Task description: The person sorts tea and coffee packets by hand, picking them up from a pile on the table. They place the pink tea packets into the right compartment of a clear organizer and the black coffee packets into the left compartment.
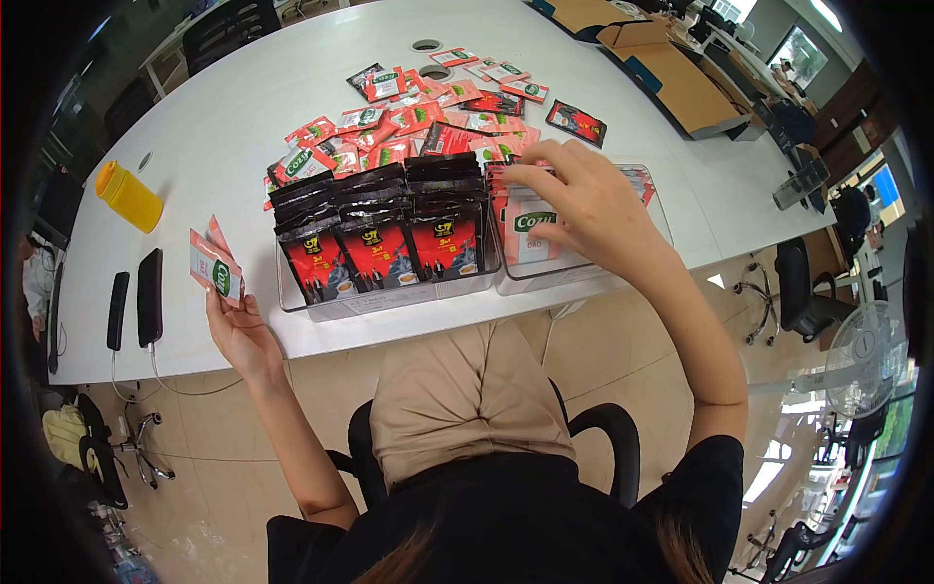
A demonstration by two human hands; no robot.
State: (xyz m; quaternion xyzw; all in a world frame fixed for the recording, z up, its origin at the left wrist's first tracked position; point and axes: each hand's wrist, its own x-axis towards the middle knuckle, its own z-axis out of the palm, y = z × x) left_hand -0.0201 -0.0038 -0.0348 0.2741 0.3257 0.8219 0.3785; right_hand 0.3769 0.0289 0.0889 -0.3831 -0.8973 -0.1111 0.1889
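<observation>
My left hand (243, 336) holds pink and white Cozy sachets (216, 268) upright near the table's front edge. Over the right clear tray (555, 277) hovers my right hand (582, 206), its fingers apart and curved above the Cozy sachets (530, 232) standing in it; whether a fingertip touches one I cannot make out. Beside it, the left clear tray (389, 300) is filled with black and red G7 coffee sachets (379, 251) standing in three columns. Behind both trays lies a loose pile of pink Cozy sachets (416, 117) mixed with some black and red ones.
A yellow bottle (129, 197) and two phones (150, 297) with cables are on the left. Open cardboard boxes (671, 83) lie at the back right, and a clear cup (802, 184) lies near the right edge. Round holes (426, 45) pierce the white table (243, 107).
</observation>
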